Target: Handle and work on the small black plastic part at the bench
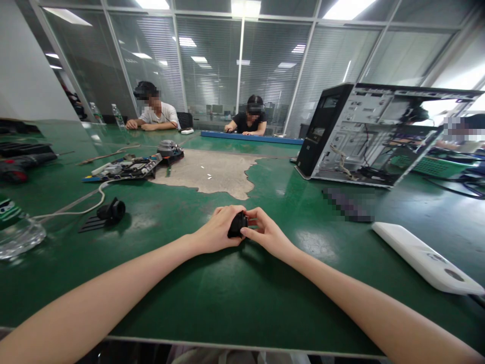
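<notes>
Both hands meet over the green table, around a small black plastic part (236, 225) whose exact kind I cannot make out. My left hand (220, 230) wraps it from the left, its fingers curled over the far side. From the right, my right hand (265, 233) pinches the part's right edge between thumb and fingertips. Much of the part is hidden by the hands. To the left on the table lies a black bracket-like piece (108, 212) with a round end and slotted fins.
An open computer case (341, 136) stands at the back right. A white power strip (424, 255) lies at right, a clear bottle (18, 235) at left. A circuit board (127, 168) rests by a bare worn patch (223, 172). Two people sit across the table; another is partly visible at right.
</notes>
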Available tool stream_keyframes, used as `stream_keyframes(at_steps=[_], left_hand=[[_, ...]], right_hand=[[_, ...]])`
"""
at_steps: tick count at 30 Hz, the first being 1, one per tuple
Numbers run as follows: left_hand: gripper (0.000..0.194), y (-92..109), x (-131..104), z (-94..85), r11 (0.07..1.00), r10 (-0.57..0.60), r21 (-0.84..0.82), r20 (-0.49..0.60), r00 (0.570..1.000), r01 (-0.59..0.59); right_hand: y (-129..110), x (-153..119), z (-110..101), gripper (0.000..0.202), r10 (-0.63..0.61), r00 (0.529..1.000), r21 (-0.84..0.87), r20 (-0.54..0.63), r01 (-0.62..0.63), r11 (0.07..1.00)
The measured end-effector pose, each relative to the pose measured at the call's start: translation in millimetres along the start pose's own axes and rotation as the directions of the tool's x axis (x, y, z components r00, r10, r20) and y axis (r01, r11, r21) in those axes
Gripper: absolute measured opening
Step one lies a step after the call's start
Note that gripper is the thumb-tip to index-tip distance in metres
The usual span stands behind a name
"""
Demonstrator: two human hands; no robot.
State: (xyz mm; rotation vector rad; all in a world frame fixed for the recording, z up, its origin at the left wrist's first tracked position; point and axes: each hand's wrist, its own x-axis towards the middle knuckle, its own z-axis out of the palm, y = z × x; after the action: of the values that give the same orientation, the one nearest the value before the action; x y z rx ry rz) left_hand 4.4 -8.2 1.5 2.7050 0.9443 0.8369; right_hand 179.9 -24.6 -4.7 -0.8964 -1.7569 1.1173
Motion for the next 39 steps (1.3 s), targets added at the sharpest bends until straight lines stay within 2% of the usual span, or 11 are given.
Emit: stream_keyframes(at_steps=[3,7,12,16,21,26,33,39], left_hand=[[0.055,0.7,0.2,-0.2,1.000,-0.012,0.003,0.001,1.000,0.012],[0.054,1.1,-0.3,0.1,1.000,-0.013,0.011,-0.014,1.000,0.013],[0.057,0.1,-0.4,1.9,1.000,-0.016,0.012,-0.023,1.000,0.016],[0.057,0.0,0.0,1.2,1.000,-0.016,0.008,-0.015,1.000,0.016],[0.053,1.6,0.0,-1.2,1.000,-0.015,0.005,0.002,1.000,0.015],[0.054,1.5,-0.2,-0.4,1.000,-0.011,0.008,-0.014,1.000,0.011],[0.057,0.8,0.0,0.6,1.000,-0.001,0.005,-0.017,1.000,0.001],[0.055,0.4,-0.2,0.1,1.000,0.003,0.015,-0.012,1.000,-0.003]], right_hand=[[-2.6,-1.8,1.3,0.026,-0.027,1.000,0.021,-0.005,0.028,0.999],[-2.1,-0.8,2.4,0.018,0.014,1.000,0.050,-0.007,-0.013,0.999],[2.5,2.4,1.3,0.027,0.052,0.998,0.048,-0.039,-0.050,0.998],[1.7,2.8,0.1,0.027,0.080,0.997,0.030,-0.010,-0.080,0.996],[-2.6,0.8,1.1,0.023,0.003,1.000,0.061,-0.012,-0.002,0.998],[-2.2,0.3,2.3,0.018,0.034,0.999,0.085,-0.013,-0.033,0.996],[-1.5,1.9,0.6,0.028,0.087,0.996,0.026,-0.031,-0.087,0.996],[-3.5,1.4,0.5,0.024,0.022,1.000,0.106,-0.012,-0.021,0.994]])
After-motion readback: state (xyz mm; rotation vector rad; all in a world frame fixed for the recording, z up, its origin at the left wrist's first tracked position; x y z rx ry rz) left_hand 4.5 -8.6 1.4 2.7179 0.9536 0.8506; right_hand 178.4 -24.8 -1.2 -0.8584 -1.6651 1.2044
